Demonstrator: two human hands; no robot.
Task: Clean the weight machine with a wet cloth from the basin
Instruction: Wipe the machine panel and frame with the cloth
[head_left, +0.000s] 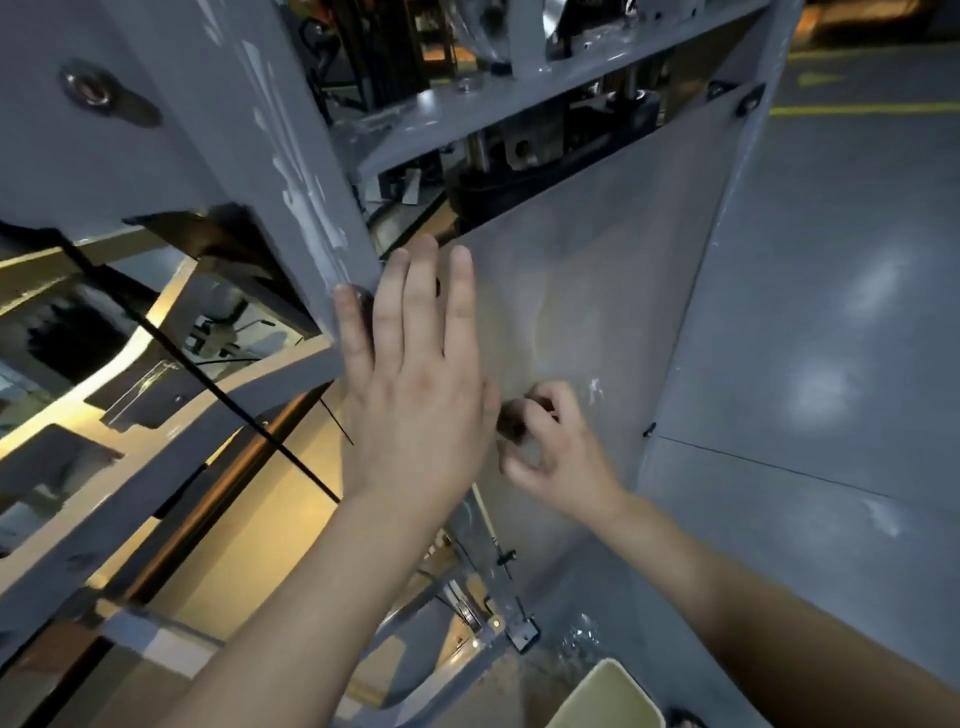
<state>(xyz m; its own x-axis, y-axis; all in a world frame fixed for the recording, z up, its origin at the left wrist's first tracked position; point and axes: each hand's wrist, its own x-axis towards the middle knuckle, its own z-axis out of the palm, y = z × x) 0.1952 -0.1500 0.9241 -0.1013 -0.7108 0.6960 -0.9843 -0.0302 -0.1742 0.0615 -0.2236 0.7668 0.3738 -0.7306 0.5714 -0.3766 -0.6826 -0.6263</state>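
The weight machine fills the view: a grey painted frame post (291, 171) with chipped paint and a translucent grey side panel (613, 249) covering the weight stack. My left hand (415, 374) lies flat on the panel with straight fingers, beside the post's edge. My right hand (550, 447) is just to its right, fingers curled round a small dark wad, seemingly the cloth (511, 423), held against the panel. The basin is only partly visible as a pale rim (608, 691) at the bottom edge.
Black weight plates and guide rods (519, 150) show above the panel. A black cable (208, 374) runs diagonally at left. A grey frame upright (748, 218) borders the panel on the right, with glossy grey floor (857, 312) and a yellow line (862, 109) beyond.
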